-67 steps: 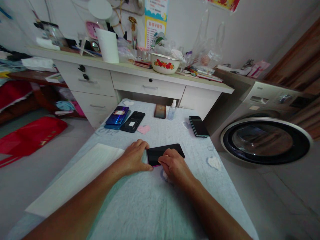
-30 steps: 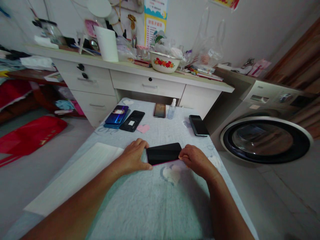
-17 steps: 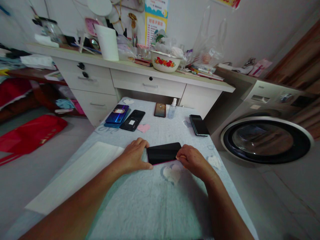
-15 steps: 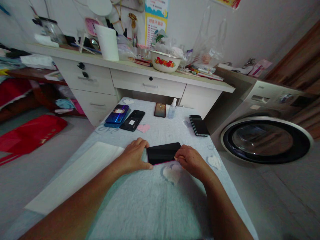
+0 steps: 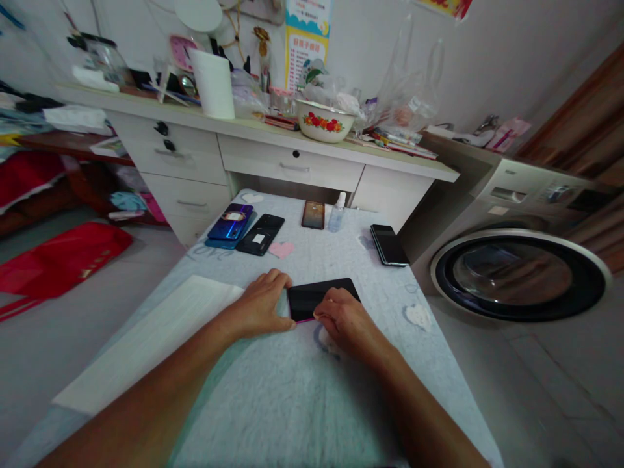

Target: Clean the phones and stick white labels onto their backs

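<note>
A black-screened phone with a pinkish lower edge lies flat on the cloth-covered table. My left hand rests at its left end, thumb and fingers spread around the corners. Over the phone's lower edge, near the middle, is my right hand, its fingers pinched together; whatever is between the fingertips is too small to make out. Part of the screen's right side is hidden behind that hand. To the left, under my left forearm, a long white sheet is spread out.
Farther back lie blue phones, a black phone, a brown phone-like item and a clear spray bottle. Stacked dark phones sit at the right edge. A white desk and washing machine stand beyond.
My right hand has moved left along the phone's lower edge, from its right end to near the middle. My left hand and the phone have stayed in place.
</note>
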The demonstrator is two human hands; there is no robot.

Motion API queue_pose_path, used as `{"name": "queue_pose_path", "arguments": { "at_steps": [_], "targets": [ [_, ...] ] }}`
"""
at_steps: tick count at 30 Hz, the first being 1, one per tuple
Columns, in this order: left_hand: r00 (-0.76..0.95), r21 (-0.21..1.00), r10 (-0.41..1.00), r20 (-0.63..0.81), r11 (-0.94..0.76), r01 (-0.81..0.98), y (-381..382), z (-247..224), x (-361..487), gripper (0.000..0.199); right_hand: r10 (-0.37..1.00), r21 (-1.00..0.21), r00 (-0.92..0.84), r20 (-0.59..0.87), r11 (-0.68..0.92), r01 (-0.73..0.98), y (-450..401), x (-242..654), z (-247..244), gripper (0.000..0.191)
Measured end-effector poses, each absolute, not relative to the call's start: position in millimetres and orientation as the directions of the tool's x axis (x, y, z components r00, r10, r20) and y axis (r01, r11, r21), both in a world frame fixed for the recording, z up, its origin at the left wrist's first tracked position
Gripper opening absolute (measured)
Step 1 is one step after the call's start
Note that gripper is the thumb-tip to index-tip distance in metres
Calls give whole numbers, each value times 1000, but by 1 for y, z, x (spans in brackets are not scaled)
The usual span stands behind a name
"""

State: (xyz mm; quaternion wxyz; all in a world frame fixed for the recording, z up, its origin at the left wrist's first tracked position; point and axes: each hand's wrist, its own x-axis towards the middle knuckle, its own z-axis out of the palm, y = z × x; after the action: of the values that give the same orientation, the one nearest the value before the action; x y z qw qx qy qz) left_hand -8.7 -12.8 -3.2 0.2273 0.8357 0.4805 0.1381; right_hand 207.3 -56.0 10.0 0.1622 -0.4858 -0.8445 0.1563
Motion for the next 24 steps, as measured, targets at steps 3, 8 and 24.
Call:
{"name": "queue_pose_path", "arguments": {
  "at_steps": [3,8,24],
  "targets": [
    [500,509,866,13,-436,742,-14,-2,-8,54,853,-400,-503,138,512,760,-57,201,8,17],
    [507,503,862,18,-446,741,-15,-2,-9,53,811,-365,-558,177,581,728,-58,193,4,18],
    [493,474,870,-27,-423,773,-14,-3,-8,46,795,-344,-581,177,603,720,-59,195,7,18]
  ]
}}
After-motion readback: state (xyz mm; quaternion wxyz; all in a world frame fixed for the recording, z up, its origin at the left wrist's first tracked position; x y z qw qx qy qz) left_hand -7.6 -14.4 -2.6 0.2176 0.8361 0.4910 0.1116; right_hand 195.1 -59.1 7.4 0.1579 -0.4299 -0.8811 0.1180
